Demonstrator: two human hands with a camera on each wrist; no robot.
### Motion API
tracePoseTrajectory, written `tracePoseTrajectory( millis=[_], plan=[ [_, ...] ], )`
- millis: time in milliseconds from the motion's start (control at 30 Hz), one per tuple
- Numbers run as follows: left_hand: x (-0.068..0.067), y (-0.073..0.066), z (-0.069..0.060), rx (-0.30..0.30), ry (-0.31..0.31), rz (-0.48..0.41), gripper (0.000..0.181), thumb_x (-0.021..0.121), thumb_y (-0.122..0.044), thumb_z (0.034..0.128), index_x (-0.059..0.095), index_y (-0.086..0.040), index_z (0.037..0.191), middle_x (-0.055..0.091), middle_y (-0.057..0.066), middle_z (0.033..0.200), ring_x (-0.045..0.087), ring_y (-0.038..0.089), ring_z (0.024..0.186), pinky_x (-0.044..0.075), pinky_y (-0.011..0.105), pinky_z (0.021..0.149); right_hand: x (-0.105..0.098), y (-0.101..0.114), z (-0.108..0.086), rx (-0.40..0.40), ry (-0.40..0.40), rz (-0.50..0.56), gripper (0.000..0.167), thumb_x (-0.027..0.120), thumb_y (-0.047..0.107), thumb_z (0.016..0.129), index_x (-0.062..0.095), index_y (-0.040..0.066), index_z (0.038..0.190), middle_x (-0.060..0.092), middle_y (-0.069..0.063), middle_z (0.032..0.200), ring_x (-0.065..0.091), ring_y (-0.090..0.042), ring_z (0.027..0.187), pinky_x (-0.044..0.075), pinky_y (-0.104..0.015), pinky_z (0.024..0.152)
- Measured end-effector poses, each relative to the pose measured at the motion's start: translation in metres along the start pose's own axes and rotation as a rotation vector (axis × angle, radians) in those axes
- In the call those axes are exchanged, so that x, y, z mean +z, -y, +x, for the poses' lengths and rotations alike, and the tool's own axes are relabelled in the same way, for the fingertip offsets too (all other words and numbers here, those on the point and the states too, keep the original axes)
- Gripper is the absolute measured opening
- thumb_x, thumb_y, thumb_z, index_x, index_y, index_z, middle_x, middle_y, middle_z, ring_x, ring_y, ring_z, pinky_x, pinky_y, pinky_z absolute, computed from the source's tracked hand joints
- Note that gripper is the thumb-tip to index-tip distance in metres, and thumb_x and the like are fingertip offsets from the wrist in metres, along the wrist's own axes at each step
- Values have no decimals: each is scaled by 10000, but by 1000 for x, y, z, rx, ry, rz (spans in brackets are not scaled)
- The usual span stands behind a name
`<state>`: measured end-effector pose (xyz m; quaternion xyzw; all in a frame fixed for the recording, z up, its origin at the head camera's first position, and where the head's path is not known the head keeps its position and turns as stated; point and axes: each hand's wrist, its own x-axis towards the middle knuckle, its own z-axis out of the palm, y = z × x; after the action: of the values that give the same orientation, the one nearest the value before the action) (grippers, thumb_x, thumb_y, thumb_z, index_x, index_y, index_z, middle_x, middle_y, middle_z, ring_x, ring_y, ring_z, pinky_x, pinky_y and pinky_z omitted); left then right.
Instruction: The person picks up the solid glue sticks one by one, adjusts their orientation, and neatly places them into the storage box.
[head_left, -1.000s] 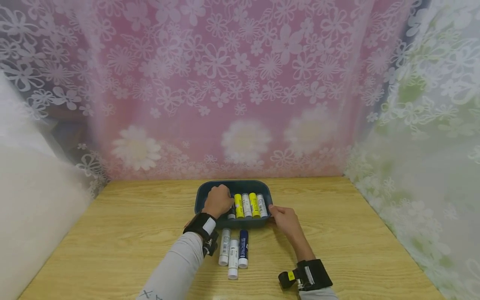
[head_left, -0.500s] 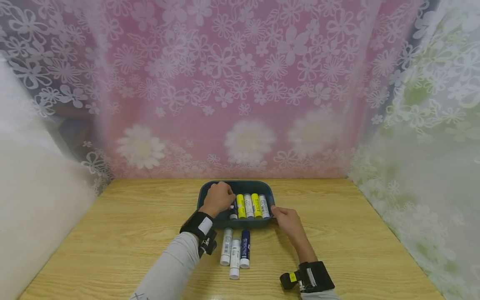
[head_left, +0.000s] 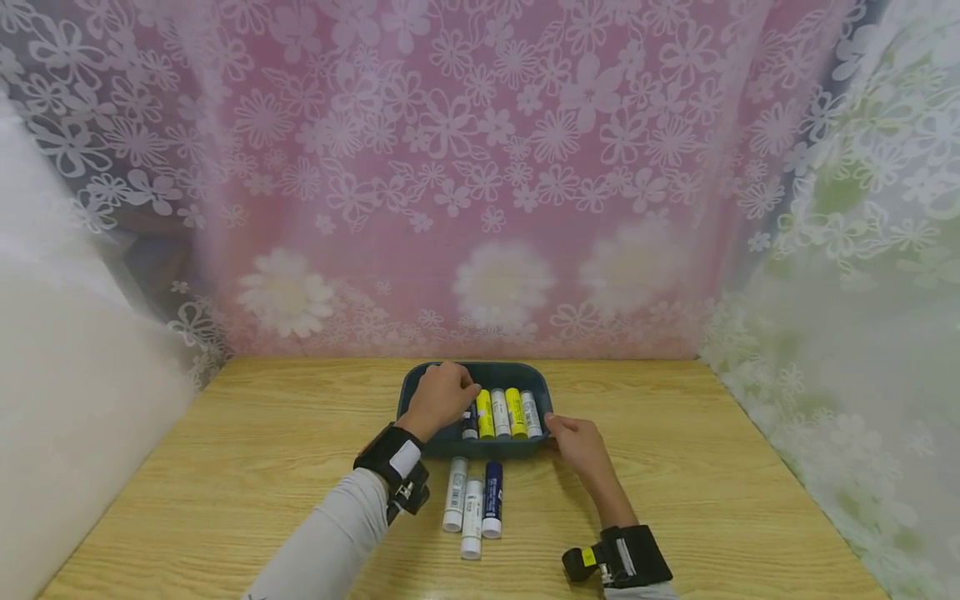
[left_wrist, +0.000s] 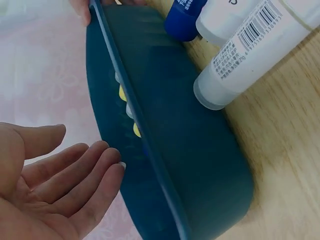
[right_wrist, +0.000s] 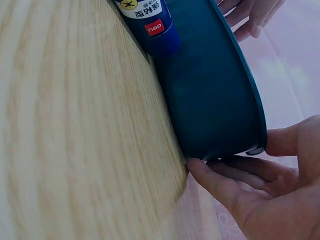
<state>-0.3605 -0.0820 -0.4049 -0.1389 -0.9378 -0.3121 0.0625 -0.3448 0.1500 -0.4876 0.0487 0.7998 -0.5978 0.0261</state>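
A dark teal plastic basket [head_left: 487,449] stands on the table, holding a row of glue sticks with yellow, white and dark blue barrels. Over its left half hovers my left hand [head_left: 437,402], fingers loosely bent beside the dark blue glue stick [head_left: 469,427]. The left wrist view shows nothing in that hand's palm [left_wrist: 65,185]. My right hand [head_left: 581,446] grips the basket's right end, thumb at the rim and fingers under the corner, as the right wrist view shows. In front lie two white glue sticks [head_left: 472,517] and a navy one [head_left: 492,498].
The wooden table [head_left: 720,483] runs back to a pink floral curtain [head_left: 480,167]. Pale sheets hang along the left and right sides. Each wrist wears a black strap with a small camera [head_left: 581,564].
My left hand's fingers have lifted and drawn slightly away from the dark blue glue stick, so more of it shows. My right hand keeps its hold on the basket. The head view has shifted slightly.
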Motion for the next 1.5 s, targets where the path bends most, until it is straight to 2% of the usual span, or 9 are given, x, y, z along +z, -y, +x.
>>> tracePoseTrajectory(
  millis=[167,333,600,833,1067,1333,1500],
  plan=[
    [-6,-3,-1,8,32,23,176,666,-167,983,768,-32,937,685,49,756,575,144,603,444,252,539,-1,0,0,5,-5,-3,486,491,252,1076,545,-128,1375,563,-322,1397,627,-418,1236,583,-450,957],
    [-13,-3,-3,7,49,56,161,673,-181,978,769,-56,947,709,50,817,610,178,696,512,315,632,-1,-1,-1,11,-1,-8,485,496,253,1077,545,-125,1377,556,-320,1406,617,-418,1249,577,-450,967],
    [-20,-6,-8,5,80,54,161,689,-200,973,761,-58,955,713,46,823,616,151,658,509,288,592,1,-1,-1,15,-4,-8,495,507,270,1071,552,-116,1377,560,-318,1403,624,-413,1242,581,-440,961],
    [-28,-8,-17,13,97,128,163,719,-219,954,761,-61,956,733,79,911,640,190,710,549,338,651,1,-1,0,10,-4,3,488,503,260,1074,553,-125,1370,567,-324,1391,636,-411,1226,583,-442,958],
    [-29,-4,-27,-1,91,115,159,730,-228,945,751,-71,929,727,45,836,604,143,660,519,295,611,0,-1,-1,10,0,11,486,501,257,1075,546,-119,1380,556,-320,1406,619,-414,1249,576,-447,969],
    [-26,-2,-40,13,98,95,132,717,-204,954,728,-74,932,686,12,781,578,123,647,510,275,594,-1,-2,-1,14,9,20,483,499,248,1075,541,-123,1382,549,-328,1408,603,-423,1265,564,-458,985],
    [-23,-1,-48,18,105,88,126,726,-181,945,710,-75,879,657,1,736,555,121,601,468,252,536,-1,-2,-1,13,9,14,485,496,252,1076,541,-120,1384,552,-325,1407,606,-422,1261,567,-457,981]
  ],
)
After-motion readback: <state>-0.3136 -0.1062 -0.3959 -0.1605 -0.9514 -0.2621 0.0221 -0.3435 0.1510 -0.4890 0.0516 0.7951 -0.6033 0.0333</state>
